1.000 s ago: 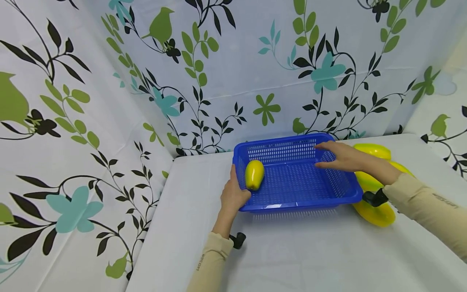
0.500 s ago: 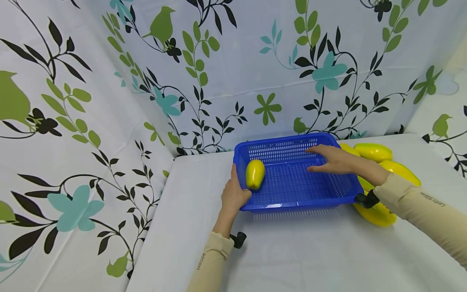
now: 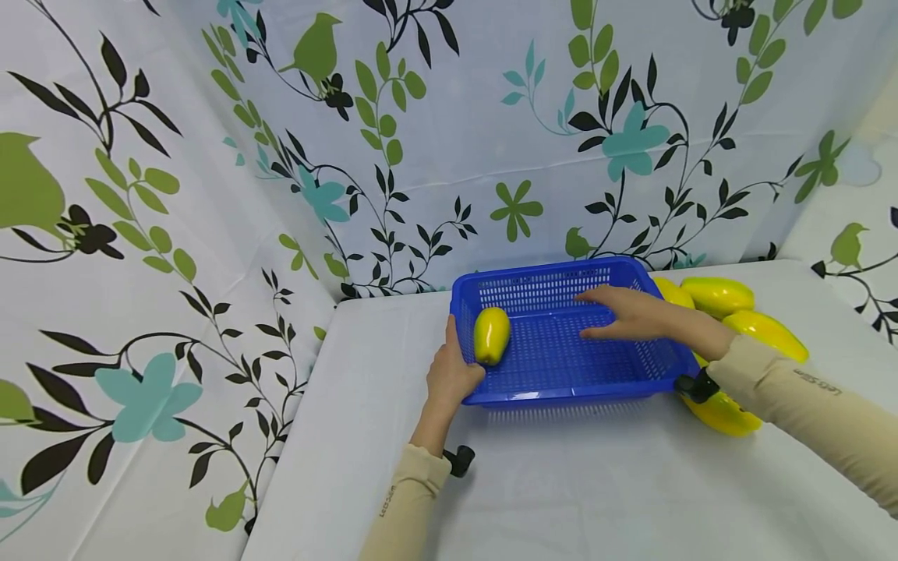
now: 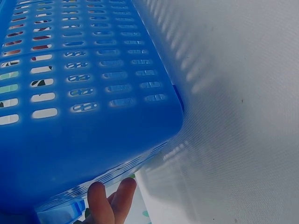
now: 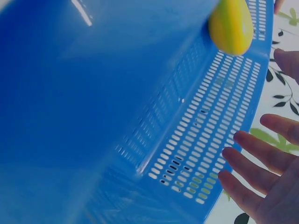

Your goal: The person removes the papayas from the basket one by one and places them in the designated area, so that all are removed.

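My left hand (image 3: 452,374) grips the left side of a blue plastic basket (image 3: 554,354), thumb at the rim's front corner and fingers along the outer wall. In the left wrist view, fingertips (image 4: 125,189) show against the slotted wall. A glossy yellow mango-shaped fruit (image 3: 492,335) lies in the basket's left end. Over the right half of the basket my right hand (image 3: 634,313) hovers with spread fingers, holding nothing. The right wrist view has these fingers (image 5: 254,149) beside the basket's slotted wall, apart from the yellow fruit (image 5: 232,28).
Several more yellow fruits (image 3: 766,335) lie on the white-covered table (image 3: 561,483) to the right of the basket, some partly hidden by the right arm and the basket. A patterned curtain (image 3: 435,156) hangs right behind the basket and along the left side.
My right hand has moved left, from the basket's right side further in over its middle, fingers still spread. The left hand, basket and fruit stay where they were.
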Demonstrator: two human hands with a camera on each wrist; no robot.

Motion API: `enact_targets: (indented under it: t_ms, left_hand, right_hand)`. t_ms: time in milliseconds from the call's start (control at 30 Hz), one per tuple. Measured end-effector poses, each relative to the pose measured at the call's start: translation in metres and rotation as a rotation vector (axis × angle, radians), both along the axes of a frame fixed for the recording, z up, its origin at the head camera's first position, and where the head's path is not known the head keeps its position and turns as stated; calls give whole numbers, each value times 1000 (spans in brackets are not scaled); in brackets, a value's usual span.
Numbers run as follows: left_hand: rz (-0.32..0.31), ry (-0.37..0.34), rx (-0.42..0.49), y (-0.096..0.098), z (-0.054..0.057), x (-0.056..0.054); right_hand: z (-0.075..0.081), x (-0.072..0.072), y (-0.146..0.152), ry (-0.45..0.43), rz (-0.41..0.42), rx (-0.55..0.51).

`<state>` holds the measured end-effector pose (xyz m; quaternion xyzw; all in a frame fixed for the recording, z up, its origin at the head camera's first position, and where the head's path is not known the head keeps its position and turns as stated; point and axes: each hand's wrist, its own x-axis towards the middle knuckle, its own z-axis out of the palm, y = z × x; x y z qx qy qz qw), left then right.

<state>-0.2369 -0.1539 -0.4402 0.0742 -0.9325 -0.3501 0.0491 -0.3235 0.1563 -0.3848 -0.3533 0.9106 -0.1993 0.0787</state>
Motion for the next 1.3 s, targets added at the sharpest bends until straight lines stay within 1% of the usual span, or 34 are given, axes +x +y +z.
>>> enact_targets:
  t_ms: [133, 333, 467, 667, 900, 1200, 1300]
  left_hand:
    - [0, 2, 1, 0, -1, 0]
    - [1, 2, 2, -1, 0, 1]
    - [3, -8, 3, -1, 0, 2]
    - [6, -14, 8, 0, 0, 1]
    - [7, -18, -7, 0, 1, 0]
    - [7, -23, -15, -1, -1, 0]
    - [7, -18, -23, -1, 1, 0]
  right_hand:
    - [2, 2, -8, 5, 30, 18]
    - [4, 4, -20, -12, 50, 54]
    - [2, 2, -27, -10, 63, 82]
    - [4, -1, -40, 10, 97, 136]
    - [5, -6, -58, 24, 155, 135]
    - [3, -9, -80, 20, 175, 145]
    - [4, -11, -87, 19, 176, 143]
